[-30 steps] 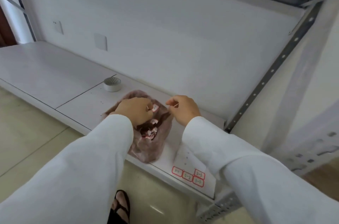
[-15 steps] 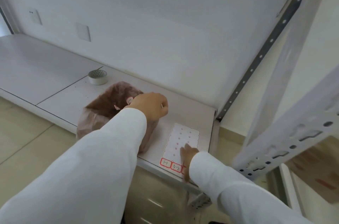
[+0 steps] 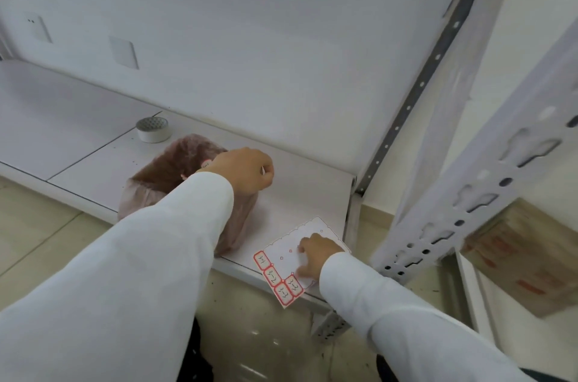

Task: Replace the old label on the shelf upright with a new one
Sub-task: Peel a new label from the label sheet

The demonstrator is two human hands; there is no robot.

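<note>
A white label sheet (image 3: 283, 251) with red-framed labels along one edge lies at the shelf's front right corner, partly over the edge. My right hand (image 3: 314, 251) rests on it, fingertips and thumb pressed on the paper. My left hand (image 3: 247, 170) is closed above the open pinkish plastic bag (image 3: 169, 175), and a small white scrap (image 3: 263, 170) shows between its fingers. The perforated grey front shelf upright (image 3: 488, 193) rises just right of the sheet. No label is visible on it.
A roll of white tape (image 3: 153, 129) stands behind the bag on the white shelf board (image 3: 300, 187). A darker rear upright (image 3: 416, 100) runs up the back wall. A cardboard box (image 3: 525, 256) sits low on the right. Tiled floor lies below.
My right hand left the bag, dropped to the label sheet and turned it so its labelled edge overhangs the shelf. My left hand stayed closed over the bag. The view swung right.
</note>
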